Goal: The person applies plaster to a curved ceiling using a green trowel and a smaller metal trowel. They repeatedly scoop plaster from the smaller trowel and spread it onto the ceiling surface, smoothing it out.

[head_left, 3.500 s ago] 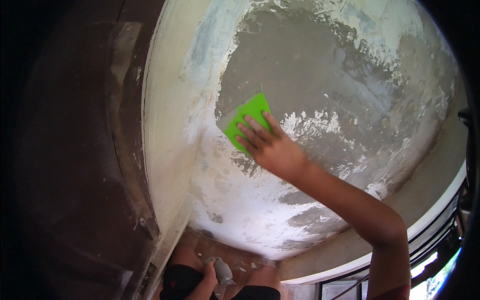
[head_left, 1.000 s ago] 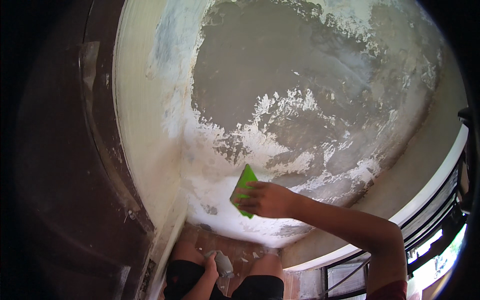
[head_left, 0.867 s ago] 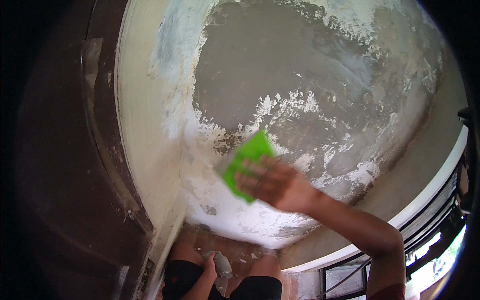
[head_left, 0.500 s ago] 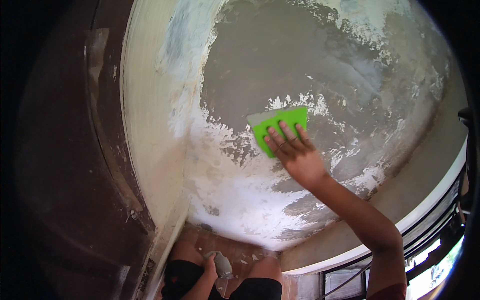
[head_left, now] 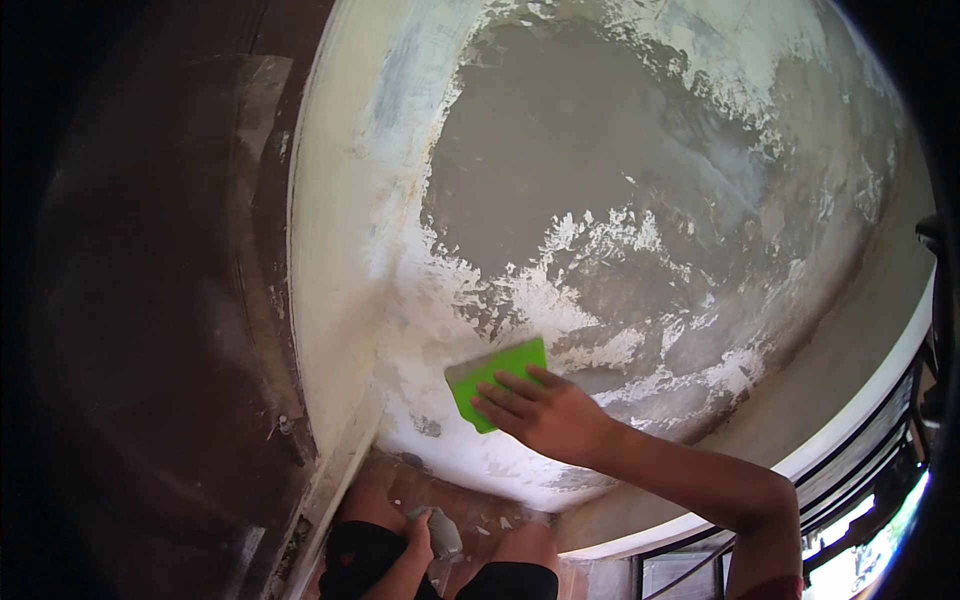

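My right hand (head_left: pixel 560 418) grips a bright green plastic putty spreader (head_left: pixel 512 360), its fingers lying over the face. The spreader is against the lower part of a wall (head_left: pixel 420 380) with white, flaking patches; a grey smear shows along its upper edge. Above it spreads a large smooth grey patch (head_left: pixel 540 150). Low down, between my knees, my left hand (head_left: pixel 416 545) is closed on a grey lump that looks like putty (head_left: pixel 447 538). Whether a tool is under the lump I cannot tell.
A dark brown door (head_left: pixel 150 300) fills the left side, beside a cream-coloured strip of wall (head_left: pixel 335 250). White crumbs lie on the reddish tiled floor (head_left: pixel 480 500). At the lower right run a pale ledge (head_left: pixel 860 400) and dark window bars (head_left: pixel 850 470).
My right hand has brought the spreader down and a little left across the wall. My left hand stays low with the grey lump. The whole view has shifted slightly.
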